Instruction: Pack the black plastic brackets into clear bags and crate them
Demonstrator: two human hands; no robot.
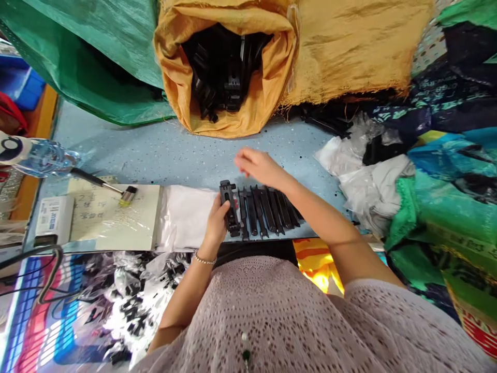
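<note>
A row of several long black plastic parts (267,210) lies side by side at the near edge of the blue table (174,155). My left hand (217,220) rests on the leftmost black part (229,207) and grips its side. My right hand (258,166) hovers just above the far end of the row, fingers loosely apart and blurred, with nothing visible in it. Behind them an orange sack (229,67) lies open toward me, full of more black parts.
A clear plastic bag (184,217) and a paper sheet (112,217) with a small brush (116,190) lie left of the row. A water bottle (34,155) lies at far left. Green tarp (85,57), crumpled bags and cloth (373,171) crowd the back and right.
</note>
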